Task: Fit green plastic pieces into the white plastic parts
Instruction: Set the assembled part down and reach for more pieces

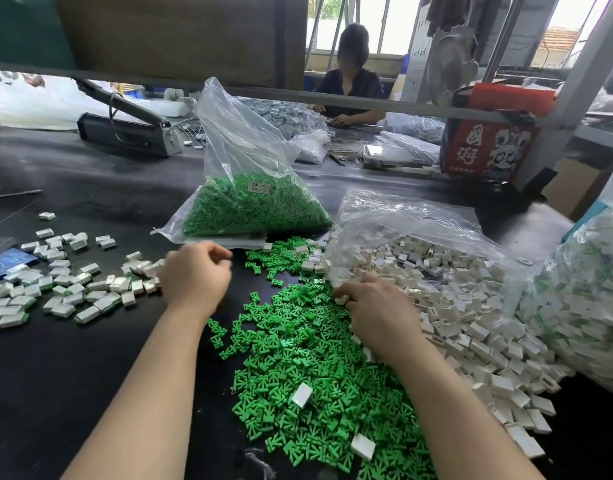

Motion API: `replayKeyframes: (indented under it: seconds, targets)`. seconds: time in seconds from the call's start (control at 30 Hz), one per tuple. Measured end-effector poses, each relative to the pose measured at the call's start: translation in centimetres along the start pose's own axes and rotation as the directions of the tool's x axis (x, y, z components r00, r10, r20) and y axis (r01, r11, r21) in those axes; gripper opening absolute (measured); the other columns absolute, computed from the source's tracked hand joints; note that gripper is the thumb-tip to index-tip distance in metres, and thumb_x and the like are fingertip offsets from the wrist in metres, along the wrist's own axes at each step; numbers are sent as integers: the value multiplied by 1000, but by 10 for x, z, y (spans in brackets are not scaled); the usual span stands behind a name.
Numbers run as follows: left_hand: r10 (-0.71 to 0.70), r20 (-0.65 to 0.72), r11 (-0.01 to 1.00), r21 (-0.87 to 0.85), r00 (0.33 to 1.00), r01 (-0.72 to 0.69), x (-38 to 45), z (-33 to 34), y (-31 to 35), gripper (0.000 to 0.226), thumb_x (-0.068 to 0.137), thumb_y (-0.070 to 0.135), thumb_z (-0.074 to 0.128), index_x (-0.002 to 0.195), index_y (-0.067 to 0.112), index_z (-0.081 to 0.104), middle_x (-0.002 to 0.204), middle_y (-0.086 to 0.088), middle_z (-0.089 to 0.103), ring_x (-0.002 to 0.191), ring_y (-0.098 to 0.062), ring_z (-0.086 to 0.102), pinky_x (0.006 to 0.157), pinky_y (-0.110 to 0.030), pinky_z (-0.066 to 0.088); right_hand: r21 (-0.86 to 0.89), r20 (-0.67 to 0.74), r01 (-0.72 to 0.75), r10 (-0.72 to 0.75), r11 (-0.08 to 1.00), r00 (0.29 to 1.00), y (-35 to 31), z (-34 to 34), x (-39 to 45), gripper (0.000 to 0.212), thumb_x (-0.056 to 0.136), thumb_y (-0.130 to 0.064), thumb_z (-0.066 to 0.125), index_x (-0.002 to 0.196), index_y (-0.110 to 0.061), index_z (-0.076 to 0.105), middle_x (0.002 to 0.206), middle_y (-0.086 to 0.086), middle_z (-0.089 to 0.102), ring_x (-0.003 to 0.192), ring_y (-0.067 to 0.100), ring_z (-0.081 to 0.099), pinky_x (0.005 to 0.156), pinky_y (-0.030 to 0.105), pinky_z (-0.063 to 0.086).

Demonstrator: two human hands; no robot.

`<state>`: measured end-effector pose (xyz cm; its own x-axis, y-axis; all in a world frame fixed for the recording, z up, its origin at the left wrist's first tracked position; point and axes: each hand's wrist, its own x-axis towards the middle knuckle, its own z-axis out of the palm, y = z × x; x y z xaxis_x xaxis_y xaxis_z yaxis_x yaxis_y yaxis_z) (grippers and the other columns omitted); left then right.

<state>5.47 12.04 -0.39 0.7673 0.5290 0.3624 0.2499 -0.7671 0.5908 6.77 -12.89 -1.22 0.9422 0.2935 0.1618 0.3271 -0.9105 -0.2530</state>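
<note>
Head view looks down on a dark bench [73, 375] strewn with small plastic parts. Loose green plastic pieces [298, 358] lie in a broad heap at the centre, running from between the two forearms up toward a clear bag of green pieces [253, 206] that stands just behind them. To the right, white plastic parts [471, 306] spill out of an open clear bag [419, 216] and meet the green heap along its right edge; a few stray white parts lie on top of the green. The left hand [194, 275] hovers over bare bench just left of the green heap, its grip curled with thumb and fingertips drawn together, but whether anything is between them cannot be told. The right hand [377, 306] rests where the green and white heaps meet, its grip pinching a small white part [341, 300] at the fingertips. Further left, a scatter of white parts with green showing at their edges [56, 289] spreads over the bench. Across the bench, another person [350, 84] sits among more bags, with a red carton [488, 140] on the right.
</note>
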Motion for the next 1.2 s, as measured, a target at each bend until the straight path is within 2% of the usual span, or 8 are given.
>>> replayKeyframes:
  seconds: [0.13, 0.4, 0.53, 0.67, 0.87, 0.93, 1.07, 1.2]
  targets:
    - [161, 221, 960, -261, 962, -100, -16, 12, 42, 8, 86, 20, 70, 83, 27, 73, 69, 19, 64, 64, 2, 59, 54, -17, 42, -21, -18, 14, -15, 1000, 1000, 3, 3, 3, 25, 100, -16, 52, 120, -27, 62, 126, -3, 58, 101, 17, 62, 88, 37, 56]
    - [233, 569, 927, -375, 789, -3, -33, 29, 66, 15, 93, 19, 65, 85, 30, 70, 87, 4, 69, 79, -12, 65, 65, -24, 51, -90, 54, 32, -27, 995, 998, 6, 4, 4, 21, 99, -18, 48, 119, -20, 43, 114, 3, 50, 106, 19, 49, 92, 36, 47]
    - [361, 585, 876, -479, 726, -50, -34, 25, 66, 30, 86, 7, 71, 102, 32, 70, 94, 4, 68, 82, -12, 65, 76, -25, 58, 273, 68, -49, 32, 961, 997, 5, -2, 3, 6, 100, -25, 51, 103, -20, 51, 94, -5, 60, 87, 12, 59, 79, 29, 51]
    - [512, 488, 747, -659, 707, -87, -39, 23, 72, 42, 78, 10, 81, 103, 43, 70, 101, 0, 68, 80, -10, 65, 67, -19, 54, 826, 133, -151, 71, 544, 988, 3, -20, 2, 5, 97, -19, 57, 102, -17, 59, 87, -3, 70, 69, 1, 64, 60, 16, 47]
    - [529, 429, 620, -785, 732, 12, -43, 25, 79, 20, 76, 9, 81, 90, 21, 76, 81, -1, 75, 75, -13, 72, 71, -22, 56, 972, 131, -144, 82, 185, 988, 2, -25, 1, 21, 91, -17, 64, 109, -7, 56, 64, -7, 69, 52, 0, 59, 46, 15, 45]
    - [503, 412, 535, -839, 760, 101, -43, 23, 79, 16, 71, 14, 81, 85, 17, 76, 79, -3, 75, 75, -14, 71, 72, -22, 56, 959, 155, -178, 114, 222, 981, 5, -24, 1, 17, 94, -23, 60, 103, -8, 60, 68, -2, 69, 54, 3, 57, 47, 16, 45]
    - [456, 442, 365, -885, 773, 291, -42, 21, 77, 15, 65, 15, 79, 79, 21, 79, 77, 0, 74, 69, -9, 67, 66, -19, 53, 652, 196, -146, 20, 744, 980, 7, -15, -2, 7, 93, -25, 64, 92, -20, 69, 80, -5, 72, 68, 11, 60, 71, 25, 57]
    - [474, 505, 232, -862, 721, 451, -42, 21, 75, 24, 64, 17, 80, 88, 14, 80, 85, -8, 75, 72, -13, 70, 66, -21, 56, 270, 253, 19, -90, 963, 963, -6, -14, -4, 29, 81, -36, 78, 109, -34, 71, 102, -10, 68, 90, 7, 63, 89, 30, 54]
